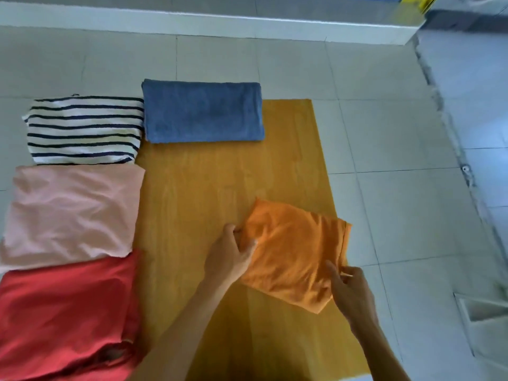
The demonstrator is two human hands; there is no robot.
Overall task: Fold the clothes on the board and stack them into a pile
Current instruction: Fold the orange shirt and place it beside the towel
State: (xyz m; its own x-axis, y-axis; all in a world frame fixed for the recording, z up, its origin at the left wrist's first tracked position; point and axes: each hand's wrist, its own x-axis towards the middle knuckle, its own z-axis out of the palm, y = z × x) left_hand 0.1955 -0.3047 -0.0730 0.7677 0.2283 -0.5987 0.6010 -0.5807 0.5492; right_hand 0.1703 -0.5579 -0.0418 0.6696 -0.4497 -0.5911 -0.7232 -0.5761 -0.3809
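Both forearms enter from the bottom edge; left hand [229, 258] pinches the left edge of the orange cloth [292, 255], fingers closed on the fabric; right hand [349, 291] grips its near right corner, fingers clenched on the cloth; orange cloth is folded, sits on the near right part of the yellow wooden board [209, 188], rotated like a diamond, long axis running from far-left to near-right; blue towel [203, 111] folded at the board's far end, long axis left-right, overhanging the far edge; left of the board on the tiled floor [384, 133], in a column: striped shirt [83, 129] farthest, pink garment [71, 213] in the middle, red garment [66, 317] nearest; the pink and red ones overlap the board's left edge.
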